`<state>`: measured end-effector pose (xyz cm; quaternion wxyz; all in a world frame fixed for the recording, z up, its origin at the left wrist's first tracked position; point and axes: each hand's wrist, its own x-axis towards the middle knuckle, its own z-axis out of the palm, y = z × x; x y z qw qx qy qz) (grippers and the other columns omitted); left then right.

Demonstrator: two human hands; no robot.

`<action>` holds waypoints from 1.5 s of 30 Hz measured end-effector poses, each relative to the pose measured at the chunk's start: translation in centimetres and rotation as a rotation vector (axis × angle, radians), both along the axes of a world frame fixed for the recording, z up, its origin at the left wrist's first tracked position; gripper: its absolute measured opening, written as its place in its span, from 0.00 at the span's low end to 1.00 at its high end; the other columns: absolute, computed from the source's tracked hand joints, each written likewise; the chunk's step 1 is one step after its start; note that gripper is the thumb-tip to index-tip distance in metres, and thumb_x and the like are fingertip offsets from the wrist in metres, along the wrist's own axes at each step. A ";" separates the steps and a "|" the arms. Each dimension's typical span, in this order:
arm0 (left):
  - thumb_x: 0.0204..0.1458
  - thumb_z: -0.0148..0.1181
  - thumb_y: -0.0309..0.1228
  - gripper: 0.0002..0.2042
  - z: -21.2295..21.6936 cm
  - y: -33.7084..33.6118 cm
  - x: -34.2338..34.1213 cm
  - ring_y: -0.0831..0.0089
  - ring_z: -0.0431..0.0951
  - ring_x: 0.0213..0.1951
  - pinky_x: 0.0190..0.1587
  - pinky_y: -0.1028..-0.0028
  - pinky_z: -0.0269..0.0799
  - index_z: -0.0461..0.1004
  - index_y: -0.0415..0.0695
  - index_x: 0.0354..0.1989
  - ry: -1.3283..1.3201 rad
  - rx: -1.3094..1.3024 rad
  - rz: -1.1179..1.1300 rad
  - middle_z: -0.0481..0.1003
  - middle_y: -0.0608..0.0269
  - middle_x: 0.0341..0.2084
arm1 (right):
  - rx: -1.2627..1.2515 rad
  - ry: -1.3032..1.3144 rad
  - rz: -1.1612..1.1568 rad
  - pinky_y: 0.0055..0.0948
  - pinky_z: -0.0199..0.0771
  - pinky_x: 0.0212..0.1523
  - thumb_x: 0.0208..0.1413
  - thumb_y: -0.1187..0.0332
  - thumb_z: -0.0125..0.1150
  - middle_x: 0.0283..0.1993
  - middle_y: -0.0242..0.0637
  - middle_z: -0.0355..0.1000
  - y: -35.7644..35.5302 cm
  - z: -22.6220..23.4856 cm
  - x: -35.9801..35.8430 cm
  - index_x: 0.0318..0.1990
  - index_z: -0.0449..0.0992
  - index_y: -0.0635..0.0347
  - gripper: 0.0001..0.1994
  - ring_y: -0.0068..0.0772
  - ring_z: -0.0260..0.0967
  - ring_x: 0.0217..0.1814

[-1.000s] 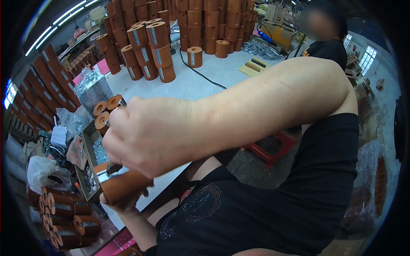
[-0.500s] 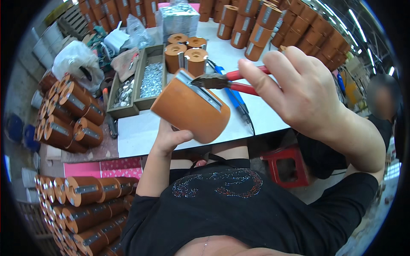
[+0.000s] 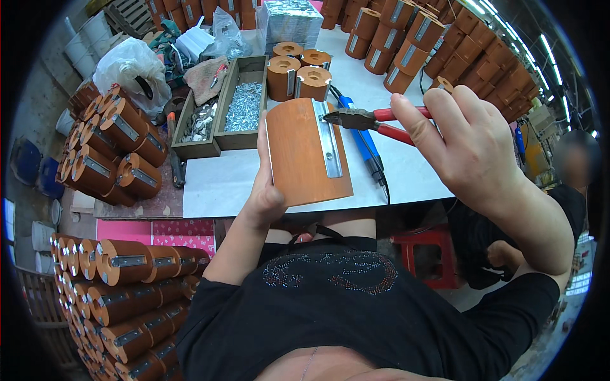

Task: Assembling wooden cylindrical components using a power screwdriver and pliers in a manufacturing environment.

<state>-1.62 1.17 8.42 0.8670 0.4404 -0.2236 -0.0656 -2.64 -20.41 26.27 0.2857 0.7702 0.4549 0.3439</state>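
My left hand (image 3: 265, 195) grips an orange-brown cylinder (image 3: 302, 155) from its left side and below, holding it up over the table's front. A shiny metal strip (image 3: 330, 157) with screws lies along the cylinder's right side. My right hand (image 3: 454, 133) is closed round the red handles of a pair of pliers (image 3: 356, 119). The dark jaws meet the strip near its upper end, at a screw; whether they grip it I cannot make out. Behind the pliers, a blue electric screwdriver (image 3: 365, 149) lies on the white tabletop (image 3: 222, 184).
Wooden trays hold small screws (image 3: 244, 108) and flat metal pieces (image 3: 200, 122). Several finished-looking cylinders (image 3: 298, 71) stand behind. More cylinders are stacked at left (image 3: 117, 146), lower left (image 3: 127, 279) and far right (image 3: 470, 47). A red stool (image 3: 429, 254) and a person (image 3: 575, 165) are at right.
The cylinder has been turned more upright, its strip now running nearly up and down. The pliers stay at the strip's upper end. The whole view has shifted slightly.
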 end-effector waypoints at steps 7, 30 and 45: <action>0.35 0.63 0.55 0.54 1.2 2.3 0.1 0.54 0.60 0.59 0.57 0.55 0.62 0.36 0.45 0.66 0.189 -0.088 -0.240 0.53 0.46 0.59 | -0.049 -0.113 0.038 0.21 0.58 0.22 0.41 0.71 0.62 0.30 0.31 0.62 -0.1 0.4 0.4 0.49 0.74 0.58 0.22 0.23 0.59 0.28; 0.39 0.62 0.41 0.40 -3.4 6.3 2.6 0.55 0.72 0.50 0.44 0.59 0.74 0.53 0.35 0.61 0.007 -0.290 -0.530 0.64 0.43 0.54 | -0.106 -0.064 0.097 0.21 0.58 0.23 0.40 0.67 0.61 0.29 0.29 0.61 0.2 1.0 0.7 0.48 0.74 0.56 0.22 0.23 0.58 0.28; 0.34 0.68 0.56 0.53 -3.0 3.6 1.1 0.50 0.57 0.61 0.54 0.48 0.63 0.45 0.43 0.65 -0.261 -0.056 -0.174 0.53 0.47 0.61 | 0.004 0.039 0.054 0.23 0.56 0.21 0.37 0.70 0.60 0.29 0.31 0.61 0.1 0.9 -0.6 0.48 0.74 0.58 0.24 0.25 0.57 0.26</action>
